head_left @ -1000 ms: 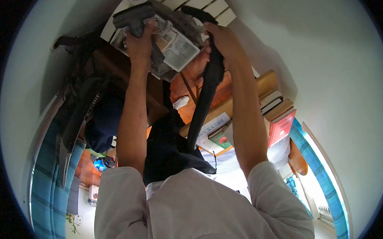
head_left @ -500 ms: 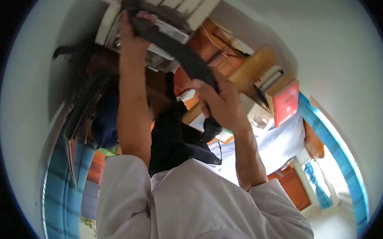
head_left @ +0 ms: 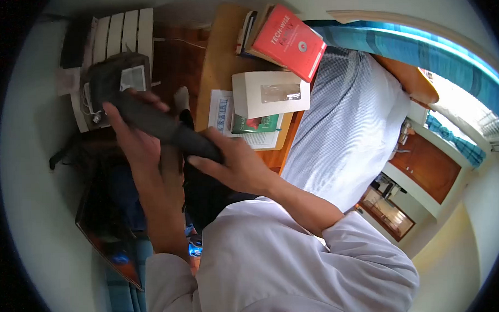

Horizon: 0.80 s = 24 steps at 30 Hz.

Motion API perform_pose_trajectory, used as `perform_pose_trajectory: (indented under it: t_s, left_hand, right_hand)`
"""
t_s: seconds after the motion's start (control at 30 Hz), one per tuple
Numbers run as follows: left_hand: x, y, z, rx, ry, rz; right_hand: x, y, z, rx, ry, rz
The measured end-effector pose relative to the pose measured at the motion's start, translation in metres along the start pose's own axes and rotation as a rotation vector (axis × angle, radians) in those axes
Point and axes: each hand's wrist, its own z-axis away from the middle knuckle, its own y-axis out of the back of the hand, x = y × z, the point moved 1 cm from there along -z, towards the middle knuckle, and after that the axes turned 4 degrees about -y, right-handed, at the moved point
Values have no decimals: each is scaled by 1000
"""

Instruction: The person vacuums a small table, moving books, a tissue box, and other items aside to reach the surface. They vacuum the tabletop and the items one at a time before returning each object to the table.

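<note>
The left hand (head_left: 134, 139) and right hand (head_left: 236, 168) both grip a long dark object (head_left: 161, 126), held just off the wooden desk (head_left: 219, 58). On the desk, a white box (head_left: 269, 93) sits at the edge, near a red book (head_left: 288, 42).

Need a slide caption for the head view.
Left hand and right hand grip a long dark object beside a wooden table holding a red book.

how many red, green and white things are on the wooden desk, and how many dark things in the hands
red: 1, the red book
green: 1, the green book
white: 2, the white box and the printed paper
dark, held: 1, the dark object in the left hand and right hand
total: 5
</note>
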Motion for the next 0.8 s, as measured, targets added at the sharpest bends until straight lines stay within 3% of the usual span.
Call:
perform_pose_trajectory:
  t_s: [0.03,0.1,0.17,0.23,0.3,0.37,0.43,0.57,0.63,0.7,0.8]
  left_hand:
    - [-1,-8,3,-11,-8,-14]
    - [-8,-24,8,-452,-60,-340]
    - [-40,-18,0,-455,-264,-597]
    - [-46,-57,-10,-359,-444,-1234]
    - [-82,-90,-30,-204,-528,-1327]
    - [-120,-129,-46,-96,-347,-1344]
    - [-174,-139,-70,-113,-177,-1239]
    - [-181,-166,-53,37,-141,-1070]
    - [-193,-170,-55,89,8,-256]
    - [-191,-176,-52,31,69,-421]
    - [-187,-180,-40,159,-29,-433]
  right_hand:
    - [6,14,17,4,15,-12]
    - [18,40,53,96,99,-115]
    - [12,67,93,151,55,-250]
    - [37,80,123,282,105,-341]
    - [47,91,149,385,96,-478]
    - [58,96,165,551,133,-464]
    - [75,102,181,585,186,-498]
    - [99,113,211,699,214,-488]
    - [110,123,220,779,165,-563]
    - [121,126,220,809,196,-591]
    - [129,128,223,805,168,-592]
